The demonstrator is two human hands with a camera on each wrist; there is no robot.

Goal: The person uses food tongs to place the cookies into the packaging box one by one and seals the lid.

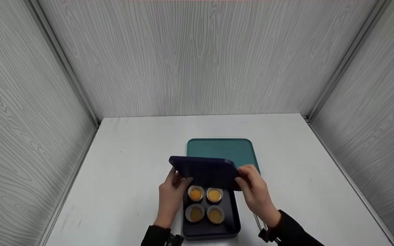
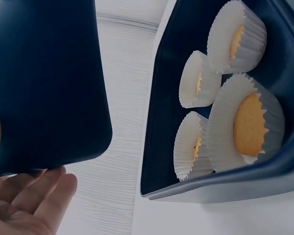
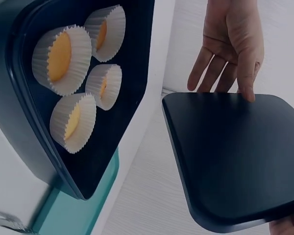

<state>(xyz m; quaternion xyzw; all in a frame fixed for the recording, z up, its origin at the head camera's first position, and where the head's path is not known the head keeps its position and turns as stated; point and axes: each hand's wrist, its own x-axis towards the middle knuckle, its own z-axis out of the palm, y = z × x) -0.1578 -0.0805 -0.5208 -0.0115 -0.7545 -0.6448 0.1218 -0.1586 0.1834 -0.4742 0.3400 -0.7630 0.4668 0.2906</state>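
Observation:
A dark blue lid (image 1: 204,171) is tilted above the far part of a matching deep box (image 1: 232,227). My left hand (image 1: 172,194) pinches its left edge, thumb on the near face and fingers behind. The right edge is gripped by my right hand (image 1: 257,193) between thumb and fingers. Inside the box, small cakes (image 1: 196,194) sit in several white pleated paper cups. In the left wrist view the lid (image 2: 44,83) is apart from the box rim. Only the fingertips of my right hand (image 3: 288,227) show in the right wrist view.
Behind the box, a teal flat board or lid (image 1: 219,147) lies on the white table (image 1: 132,177), partly hidden by the dark blue lid. A thin metal utensil (image 1: 258,222) lies to the box's right, mostly covered by my right forearm. Grey wood-grain panels (image 1: 197,61) enclose the table.

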